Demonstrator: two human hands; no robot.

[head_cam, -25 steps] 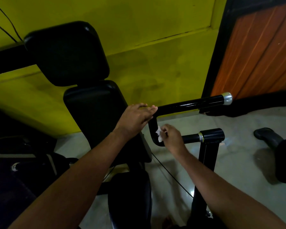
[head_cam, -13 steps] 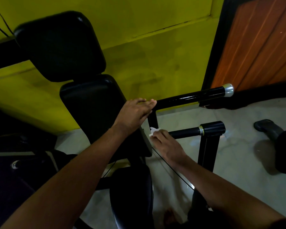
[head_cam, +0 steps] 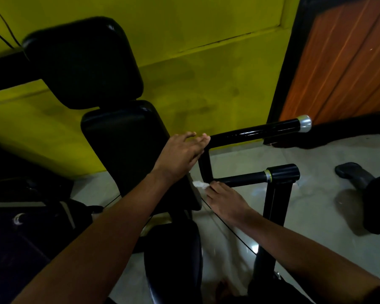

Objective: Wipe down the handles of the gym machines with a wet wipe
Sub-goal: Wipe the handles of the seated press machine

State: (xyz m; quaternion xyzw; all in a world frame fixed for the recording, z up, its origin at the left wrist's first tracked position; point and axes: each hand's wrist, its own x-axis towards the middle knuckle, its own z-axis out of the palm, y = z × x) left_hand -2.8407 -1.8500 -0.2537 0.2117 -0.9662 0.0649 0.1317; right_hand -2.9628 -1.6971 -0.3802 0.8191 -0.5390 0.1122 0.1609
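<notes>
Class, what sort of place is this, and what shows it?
Probably a gym: a machine's black padded backrest, its black bar handle, and the right hand holding a wet wipe to it.

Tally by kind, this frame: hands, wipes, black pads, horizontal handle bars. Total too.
Hands: 2 (left hand, right hand)
Wet wipes: 1 (wet wipe, pinched by the right hand)
Black pads: 3 (head pad, back pad, seat pad)
Horizontal handle bars: 2 (upper bar, lower bar)
Total: 8
</notes>
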